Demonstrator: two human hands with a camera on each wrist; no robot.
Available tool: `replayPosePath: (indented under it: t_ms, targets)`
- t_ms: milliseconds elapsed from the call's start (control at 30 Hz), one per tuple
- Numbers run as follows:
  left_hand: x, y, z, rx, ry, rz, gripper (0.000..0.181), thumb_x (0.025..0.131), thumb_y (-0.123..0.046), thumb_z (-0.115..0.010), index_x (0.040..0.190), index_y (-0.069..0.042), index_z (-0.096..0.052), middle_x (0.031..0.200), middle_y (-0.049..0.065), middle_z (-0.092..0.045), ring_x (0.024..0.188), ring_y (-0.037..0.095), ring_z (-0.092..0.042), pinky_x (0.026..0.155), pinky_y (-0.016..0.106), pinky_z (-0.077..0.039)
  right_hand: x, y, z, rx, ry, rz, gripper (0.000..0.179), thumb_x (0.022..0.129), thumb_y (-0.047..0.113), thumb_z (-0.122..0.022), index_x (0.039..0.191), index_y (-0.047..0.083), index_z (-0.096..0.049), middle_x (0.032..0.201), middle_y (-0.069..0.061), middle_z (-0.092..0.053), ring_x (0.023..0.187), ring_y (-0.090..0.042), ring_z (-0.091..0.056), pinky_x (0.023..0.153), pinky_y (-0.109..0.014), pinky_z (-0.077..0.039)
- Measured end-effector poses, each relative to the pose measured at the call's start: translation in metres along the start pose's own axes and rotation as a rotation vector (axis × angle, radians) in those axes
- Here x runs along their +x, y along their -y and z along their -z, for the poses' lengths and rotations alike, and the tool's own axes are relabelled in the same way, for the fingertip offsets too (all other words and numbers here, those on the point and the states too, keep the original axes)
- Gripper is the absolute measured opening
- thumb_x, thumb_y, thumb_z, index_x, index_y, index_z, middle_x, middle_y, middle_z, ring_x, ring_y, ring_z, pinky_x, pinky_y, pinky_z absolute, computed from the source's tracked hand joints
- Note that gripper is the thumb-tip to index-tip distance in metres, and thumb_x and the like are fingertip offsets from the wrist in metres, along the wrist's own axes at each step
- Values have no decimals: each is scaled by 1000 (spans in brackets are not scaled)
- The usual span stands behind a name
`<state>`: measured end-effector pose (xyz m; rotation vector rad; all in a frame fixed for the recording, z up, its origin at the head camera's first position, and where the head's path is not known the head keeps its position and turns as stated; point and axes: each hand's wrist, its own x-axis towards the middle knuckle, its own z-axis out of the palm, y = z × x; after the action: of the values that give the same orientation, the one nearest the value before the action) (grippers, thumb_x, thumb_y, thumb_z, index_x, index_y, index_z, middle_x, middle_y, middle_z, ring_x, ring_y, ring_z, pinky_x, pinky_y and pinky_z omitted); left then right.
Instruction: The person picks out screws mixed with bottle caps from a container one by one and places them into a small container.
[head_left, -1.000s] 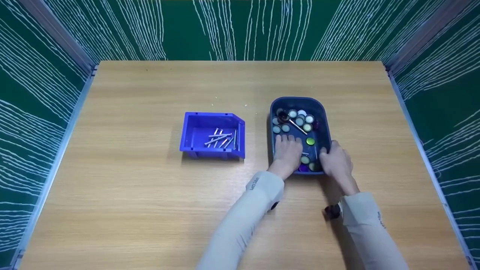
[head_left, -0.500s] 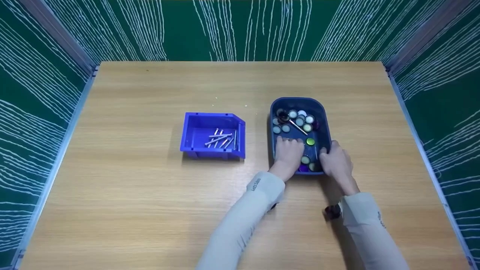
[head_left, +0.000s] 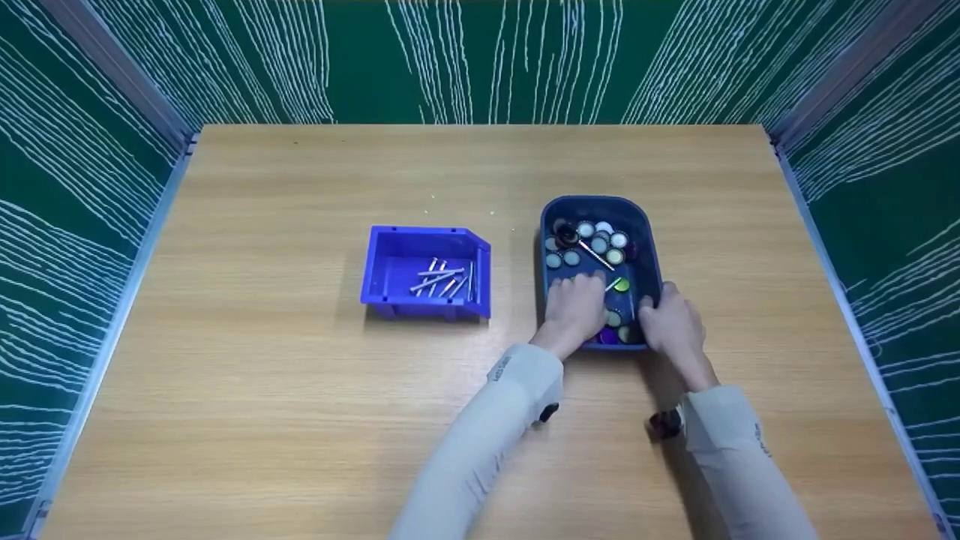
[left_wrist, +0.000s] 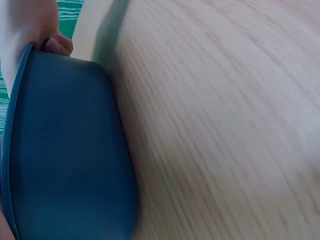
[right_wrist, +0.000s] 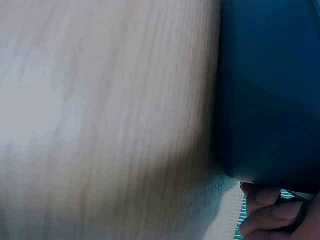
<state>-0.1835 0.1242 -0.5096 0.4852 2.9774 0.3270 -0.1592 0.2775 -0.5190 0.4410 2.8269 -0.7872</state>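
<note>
My left hand [head_left: 574, 306] reaches into a dark blue tub [head_left: 551, 206], its fingers curled down. A thin silver screw [head_left: 613, 286] sticks out from between its thumb and fingers, beside a green bottle cap [head_left: 622, 285]; the fingertips are hidden. My right hand [head_left: 673, 319] grips the tub's right rim, thumb on the inner side and fingers curled outside. Several bottle caps [head_left: 599, 244] lie at the tub's far end with a longer screw [head_left: 596, 255]. More caps, one of them purple [head_left: 607, 335], lie at the near end. Both wrist views show mostly the tub's outer wall [left_wrist: 70, 150].
Left of the tub stands a bright blue open bin [head_left: 386, 255] with several silver screws [head_left: 439, 277] inside. Small white crumbs lie behind it on the wooden table [head_left: 300, 390]. Green, white-streaked walls [head_left: 360, 60] surround the table.
My left hand's fingers have curled in more, and a screw that lay beside the hand now projects from its fingers farther up the tub. The right hand keeps its place on the rim.
</note>
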Motion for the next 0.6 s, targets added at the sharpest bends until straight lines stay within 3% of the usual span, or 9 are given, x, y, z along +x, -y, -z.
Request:
replayPosePath:
  t_ms: [200,400,600]
  targets:
    - [-1,4,2,-131,-64,0,25,90,-27,-63,114,-18,-63,95,-1,-74,83,19,-72,74,33,-56,0,1,0,-6,6,-3,48,100,32,-35,125,-7,-47,117,-34,-59,105,-47,-60,77,-56,-46]
    - [0,5,10,-313,-31,42,15,92,-26,-62,106,-20,-62,91,-3,-71,82,16,-69,74,33,-54,1,0,1,5,9,1,46,100,32,-35,125,-6,-48,113,-32,-61,100,-44,-61,73,-51,-46]
    - [1,7,20,-447,4,92,18,91,-22,-64,107,-21,-58,96,-2,-69,86,16,-66,78,32,-53,3,0,1,1,24,-1,49,100,32,-34,129,-6,-45,118,-33,-59,105,-45,-59,80,-55,-46]
